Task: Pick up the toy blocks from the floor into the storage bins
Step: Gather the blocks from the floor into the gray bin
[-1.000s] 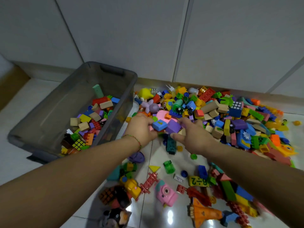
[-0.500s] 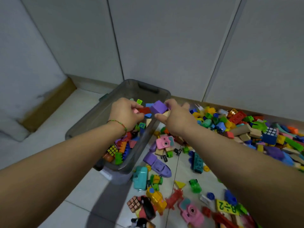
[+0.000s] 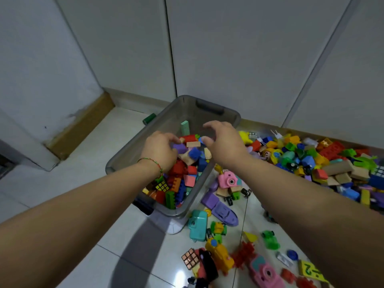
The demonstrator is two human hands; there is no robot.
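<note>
**Head view: both grips over the bin, a handful going in**

Nearest me, loose toys lie on the floor (image 3: 83, 204): a copper puzzle cube (image 3: 190, 258), then a teal toy camera (image 3: 198, 224) and a purple boat (image 3: 221, 208) just beside the bin's near corner. They are not blocks, so I judge they can wait.

The storage bin (image 3: 176, 213) stands on the floor to the left of the mess, close enough that a scoop needs only a short swing across. Inside, red, orange, green and blue bricks and a coloured puzzle cube (image 3: 162, 186) bank up at the near end. The far end is mostly bare, with one mint block (image 3: 184, 128) leaning on the far wall.

My left grip (image 3: 160, 151) hangs over the bin with its fingers curled down. A purple block (image 3: 179, 148) sits at the fingertips, and I cannot tell whether I pinch it or only touch it. My right grip (image 3: 225, 142) is spread wide and holds nothing. Between them a blue block (image 3: 194, 153) and pale wooden pieces (image 3: 193, 144) look blurred, which I read as falling. I hold both grips well inside the rim so the drop lands in the bin and not over its edge.

Beyond, the main pile of blocks (image 3: 311, 161) covers the floor to the bin's right, up to the wall. By my estimate, most of the job remains. A green cylinder (image 3: 149, 118) lies behind the bin's far left side.
</note>
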